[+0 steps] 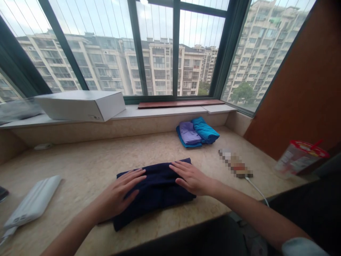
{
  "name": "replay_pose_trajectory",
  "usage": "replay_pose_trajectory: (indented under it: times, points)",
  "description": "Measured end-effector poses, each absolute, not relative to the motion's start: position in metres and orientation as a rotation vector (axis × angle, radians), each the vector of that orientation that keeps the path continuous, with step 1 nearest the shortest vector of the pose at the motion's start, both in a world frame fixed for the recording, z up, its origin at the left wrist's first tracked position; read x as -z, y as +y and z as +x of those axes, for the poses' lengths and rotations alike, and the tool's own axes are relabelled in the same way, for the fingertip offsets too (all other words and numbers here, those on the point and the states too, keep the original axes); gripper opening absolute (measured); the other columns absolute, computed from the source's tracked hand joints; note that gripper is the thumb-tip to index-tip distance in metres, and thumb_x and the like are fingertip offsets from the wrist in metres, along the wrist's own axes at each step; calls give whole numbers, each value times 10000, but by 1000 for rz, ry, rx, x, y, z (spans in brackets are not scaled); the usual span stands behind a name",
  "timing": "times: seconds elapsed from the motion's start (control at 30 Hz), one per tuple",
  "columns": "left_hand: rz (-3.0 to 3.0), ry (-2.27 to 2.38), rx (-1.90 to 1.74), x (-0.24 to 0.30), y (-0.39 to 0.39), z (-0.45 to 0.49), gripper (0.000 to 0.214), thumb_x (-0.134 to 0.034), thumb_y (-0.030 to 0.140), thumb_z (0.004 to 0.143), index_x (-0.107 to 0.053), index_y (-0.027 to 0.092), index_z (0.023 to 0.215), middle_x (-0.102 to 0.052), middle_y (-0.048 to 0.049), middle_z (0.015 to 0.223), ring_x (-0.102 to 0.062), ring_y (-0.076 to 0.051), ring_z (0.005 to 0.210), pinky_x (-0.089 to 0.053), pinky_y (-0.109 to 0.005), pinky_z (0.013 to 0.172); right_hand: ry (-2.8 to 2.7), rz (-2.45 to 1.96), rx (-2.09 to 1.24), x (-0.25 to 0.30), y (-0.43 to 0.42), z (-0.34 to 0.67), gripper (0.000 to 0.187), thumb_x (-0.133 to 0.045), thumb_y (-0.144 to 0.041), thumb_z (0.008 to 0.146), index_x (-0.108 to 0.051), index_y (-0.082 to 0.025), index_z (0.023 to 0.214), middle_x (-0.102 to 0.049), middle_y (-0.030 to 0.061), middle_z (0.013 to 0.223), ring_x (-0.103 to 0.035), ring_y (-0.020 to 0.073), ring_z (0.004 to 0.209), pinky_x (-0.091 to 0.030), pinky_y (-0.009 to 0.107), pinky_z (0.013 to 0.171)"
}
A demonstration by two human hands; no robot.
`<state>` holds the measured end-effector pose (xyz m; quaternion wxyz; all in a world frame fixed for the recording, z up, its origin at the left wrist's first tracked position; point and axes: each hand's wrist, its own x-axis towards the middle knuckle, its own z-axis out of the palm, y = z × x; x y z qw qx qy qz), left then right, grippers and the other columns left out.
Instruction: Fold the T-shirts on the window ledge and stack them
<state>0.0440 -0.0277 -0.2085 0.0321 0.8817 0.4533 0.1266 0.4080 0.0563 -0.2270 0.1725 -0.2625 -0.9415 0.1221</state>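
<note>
Surface: beige stone ledge [80,160] below windows.
Item: folded navy cloth [157,188], lower centre.
Left hand [118,195]: flat on cloth, fingers spread.
Right hand [190,177]: flat on cloth, fingers together.
Background: folded clothes [197,132], centre right.

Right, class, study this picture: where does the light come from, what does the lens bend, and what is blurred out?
Head view: soft daylight enters through the window, leaving only faint shadows under the left hand and right hand on the dark blue cloth; head view: the window frames bow, wide-lens distortion; head view: a pixelated patch right of the cloth hides something.
</note>
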Motion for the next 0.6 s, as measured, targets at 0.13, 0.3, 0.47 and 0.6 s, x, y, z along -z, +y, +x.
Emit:
replay_pose_trajectory:
  times: [0.13, 0.3, 0.47, 0.6]
  points:
    - [2761, 1436, -229, 248, 13, 74, 534, -459, 455, 1037, -430, 298, 1547, -443, -56, 1589, -426, -265, 1465, -342, -486, 1217, -2881, -822, -300, 252, 79, 392, 621, -302, -536, 1074, -340, -202, 1595, -302, 93, 1659, -169, 280, 1566, -188, 497, 1266]
    - [2684, 1580, -164, 266, 12, 91, 630, -390, 533, 1043, -377, 197, 1577, -342, -130, 1629, -330, -319, 1508, -331, -506, 1215, -2881, -1005, 51, 242, 134, 393, 503, -445, -405, 1062, -420, -295, 1552, -362, 68, 1638, -264, 283, 1541, -159, 574, 1253]
    - [2792, 1612, -280, 259, -21, 101, 649, -474, 483, 1024, -281, 289, 1612, -270, -109, 1668, -314, -361, 1512, -326, -569, 1200, -2706, -1021, 115, 233, 122, 377, 425, -475, -234, 1037, -561, -203, 1452, -411, 144, 1607, -374, 294, 1492, -229, 535, 1244]
    - [2793, 1640, -241, 257, -38, 93, 617, -489, 480, 1018, -323, 330, 1593, -370, -101, 1628, -355, -378, 1490, -365, -609, 1162, -2770, -789, -260, 256, 84, 370, 550, -424, -481, 1058, -421, -246, 1555, -409, 122, 1612, -366, 264, 1499, -314, 485, 1221]
